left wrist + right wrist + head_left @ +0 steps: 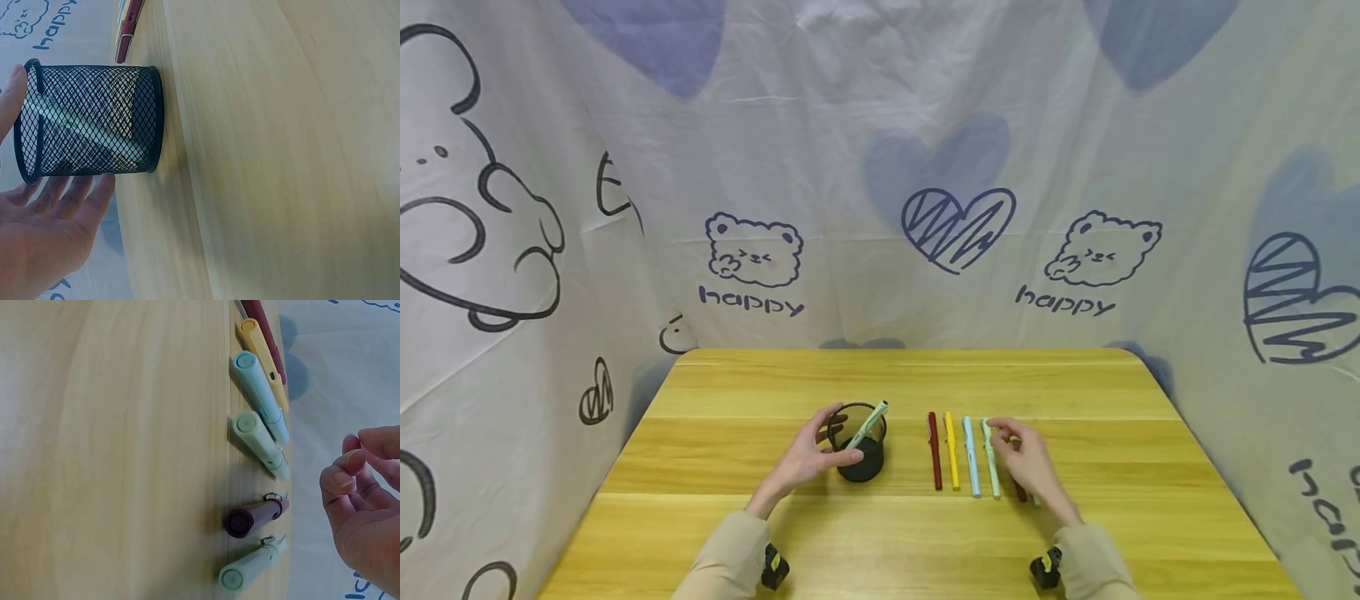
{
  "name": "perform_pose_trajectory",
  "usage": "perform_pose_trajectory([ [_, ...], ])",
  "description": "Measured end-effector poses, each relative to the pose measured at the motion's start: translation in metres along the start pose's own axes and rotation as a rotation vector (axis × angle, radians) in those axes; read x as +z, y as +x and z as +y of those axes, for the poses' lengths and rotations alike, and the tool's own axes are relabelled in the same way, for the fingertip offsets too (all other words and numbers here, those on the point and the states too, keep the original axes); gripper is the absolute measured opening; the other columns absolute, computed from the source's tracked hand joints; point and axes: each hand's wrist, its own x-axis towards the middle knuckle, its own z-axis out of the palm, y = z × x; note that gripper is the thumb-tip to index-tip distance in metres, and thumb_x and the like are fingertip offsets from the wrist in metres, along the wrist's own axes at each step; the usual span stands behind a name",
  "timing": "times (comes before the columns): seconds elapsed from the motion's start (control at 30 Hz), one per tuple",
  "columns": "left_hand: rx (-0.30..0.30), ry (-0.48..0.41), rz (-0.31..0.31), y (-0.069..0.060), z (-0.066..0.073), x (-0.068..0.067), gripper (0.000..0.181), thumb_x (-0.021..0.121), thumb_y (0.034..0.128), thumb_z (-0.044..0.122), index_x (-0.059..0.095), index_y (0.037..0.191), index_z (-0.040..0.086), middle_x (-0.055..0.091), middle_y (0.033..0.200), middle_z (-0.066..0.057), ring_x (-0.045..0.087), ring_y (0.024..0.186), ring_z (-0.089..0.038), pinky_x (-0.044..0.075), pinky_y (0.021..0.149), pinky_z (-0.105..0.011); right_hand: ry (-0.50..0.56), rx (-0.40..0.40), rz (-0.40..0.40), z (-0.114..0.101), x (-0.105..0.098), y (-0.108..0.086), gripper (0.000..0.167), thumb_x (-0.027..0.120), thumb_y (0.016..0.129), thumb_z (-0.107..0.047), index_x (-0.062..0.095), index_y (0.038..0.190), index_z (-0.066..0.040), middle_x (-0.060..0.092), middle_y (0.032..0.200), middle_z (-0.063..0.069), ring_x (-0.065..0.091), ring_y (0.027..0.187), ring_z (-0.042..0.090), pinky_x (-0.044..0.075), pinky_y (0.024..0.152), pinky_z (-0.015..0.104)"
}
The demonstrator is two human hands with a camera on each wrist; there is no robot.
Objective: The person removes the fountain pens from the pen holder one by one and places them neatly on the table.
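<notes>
My left hand (808, 454) holds a black mesh pen cup (87, 119), thumb at the rim on one side and fingers on the other. Inside the cup leans a pale green pen (868, 423). Over the row of pens is my right hand (1030, 458), fingers loosely bent and holding nothing. In the right wrist view it is apart from the pens. Nearest it in the head view lie a pale green pen (991, 462), a dark purple-red pen (256, 517) and another pale green pen (253, 565), the last two partly hidden by the hand.
Left of those lie a dark red pen (934, 450), a yellow pen (952, 450) and a light blue pen (972, 458), side by side. All rest on a wooden table (880, 542). A white printed cloth (850, 275) hangs behind and at both sides.
</notes>
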Motion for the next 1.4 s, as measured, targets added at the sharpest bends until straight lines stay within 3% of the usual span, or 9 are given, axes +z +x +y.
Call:
perform_pose_trajectory([
  [0.4,-0.003,0.001,0.001,0.000,0.000,0.000,0.092,0.084,0.0837,0.025,0.031,0.158,0.013,0.040,0.157,-0.022,0.037,0.145,-0.048,0.038,0.117,-0.061,-0.006,-0.019,-0.020,-0.007,0.008,-0.004,0.030,0.057,0.100,-0.003,0.063,0.129,0.002,0.066,0.100,0.021,0.040,0.055,0.002,0.037,0.051,0.019],
  [0.53,0.000,0.005,0.001,0.000,0.001,-0.001,0.092,0.084,0.0835,0.024,0.031,0.158,0.012,0.040,0.156,-0.023,0.037,0.144,-0.049,0.039,0.117,-0.061,0.000,-0.040,-0.033,-0.013,0.011,-0.004,0.029,0.057,0.101,-0.004,0.064,0.128,0.001,0.067,0.103,0.020,0.046,0.059,0.004,0.040,0.053,0.019],
  [0.63,0.006,0.004,0.000,-0.001,0.002,-0.001,0.093,0.084,0.0835,0.024,0.030,0.158,0.010,0.040,0.156,-0.023,0.037,0.144,-0.049,0.039,0.116,-0.062,0.012,-0.057,-0.040,-0.017,0.014,-0.003,0.028,0.057,0.101,-0.004,0.065,0.127,0.001,0.067,0.104,0.018,0.056,0.070,0.013,0.045,0.058,0.020],
  [0.77,0.005,0.000,-0.002,0.000,0.002,-0.001,0.093,0.084,0.0837,0.024,0.030,0.158,0.008,0.040,0.157,-0.023,0.037,0.145,-0.048,0.038,0.116,-0.062,0.038,-0.065,-0.053,-0.021,0.018,-0.002,0.027,0.059,0.100,-0.004,0.065,0.126,0.001,0.067,0.102,0.018,0.059,0.071,0.020,0.045,0.057,0.020],
  [1.13,0.019,0.013,-0.018,0.001,-0.001,-0.002,0.089,0.081,0.0860,0.022,0.030,0.158,0.009,0.039,0.157,-0.025,0.037,0.144,-0.050,0.039,0.115,-0.062,0.055,-0.114,-0.076,-0.037,0.038,0.000,0.027,0.061,0.100,-0.007,0.065,0.125,0.000,0.067,0.101,0.016,0.053,0.064,0.004,0.041,0.054,0.019],
  [1.4,0.009,0.010,-0.012,0.001,0.000,-0.001,0.092,0.082,0.0849,0.022,0.028,0.158,0.007,0.039,0.157,-0.024,0.037,0.144,-0.050,0.039,0.116,-0.062,0.077,-0.146,-0.105,-0.050,0.058,0.006,0.030,0.063,0.099,-0.008,0.064,0.127,0.000,0.066,0.101,0.016,0.059,0.068,0.013,0.045,0.057,0.018],
])
